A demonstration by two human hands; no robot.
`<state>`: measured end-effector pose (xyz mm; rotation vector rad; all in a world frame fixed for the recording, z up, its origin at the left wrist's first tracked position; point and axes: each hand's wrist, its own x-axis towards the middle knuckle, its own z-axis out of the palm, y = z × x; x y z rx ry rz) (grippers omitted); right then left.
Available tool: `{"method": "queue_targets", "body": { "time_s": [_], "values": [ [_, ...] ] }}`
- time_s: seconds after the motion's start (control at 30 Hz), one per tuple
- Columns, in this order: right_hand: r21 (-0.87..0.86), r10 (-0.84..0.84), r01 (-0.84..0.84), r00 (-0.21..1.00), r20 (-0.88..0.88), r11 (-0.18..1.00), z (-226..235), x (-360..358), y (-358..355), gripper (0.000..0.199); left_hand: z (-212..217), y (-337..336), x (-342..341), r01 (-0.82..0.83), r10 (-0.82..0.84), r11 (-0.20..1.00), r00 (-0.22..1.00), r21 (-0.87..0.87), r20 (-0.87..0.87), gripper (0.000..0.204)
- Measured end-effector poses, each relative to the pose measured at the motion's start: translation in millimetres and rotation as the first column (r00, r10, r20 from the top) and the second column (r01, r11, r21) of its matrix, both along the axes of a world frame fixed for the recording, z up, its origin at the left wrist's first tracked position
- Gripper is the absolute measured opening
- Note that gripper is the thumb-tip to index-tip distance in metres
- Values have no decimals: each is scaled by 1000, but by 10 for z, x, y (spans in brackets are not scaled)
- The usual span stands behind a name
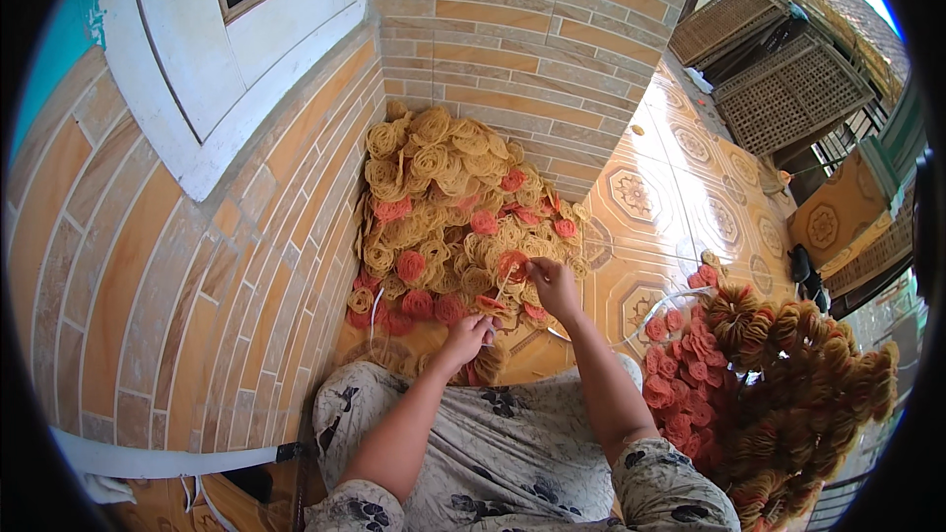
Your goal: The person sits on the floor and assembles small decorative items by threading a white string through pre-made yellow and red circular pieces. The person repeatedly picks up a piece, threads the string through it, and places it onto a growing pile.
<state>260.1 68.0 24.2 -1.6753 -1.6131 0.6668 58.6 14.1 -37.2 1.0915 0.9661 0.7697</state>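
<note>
My right hand [554, 288] pinches the edge of a reddish-orange lacy disc [511, 265], held up over a pile. Lower and to the left, my left hand [467, 343] is closed, its fingertips pressed together beside another reddish disc [491, 305]. A thin pale strand [506, 288] seems to run between the two hands. What exactly the left fingers grip is too small to make out. Past both hands, a large heap of yellow lacy discs [431, 158], with red ones mixed in, fills the corner against the wall.
To my right lie a cluster of red discs [680, 374] and thick bundles of stacked brownish-yellow discs [788, 374]. A tiled wall [246, 286] runs along my left beneath a white door [202, 39]. Woven racks [793, 89] lean beyond the patterned tile floor [641, 197].
</note>
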Motion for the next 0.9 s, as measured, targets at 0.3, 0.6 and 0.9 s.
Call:
{"method": "queue_targets", "body": {
  "time_s": [0.3,0.6,0.9],
  "values": [
    [40,163,-188,704,-691,981,239,-261,-378,20,314,-38,-98,280,-180,942,886,185,-427,25],
    [177,272,-206,712,-647,962,380,-366,-276,19,437,16,-11,-15,31,952,998,304,-50,27],
    [151,274,-261,540,-796,954,102,-314,81,19,76,67,-1,-45,42,991,999,129,26,23]
  ]
}}
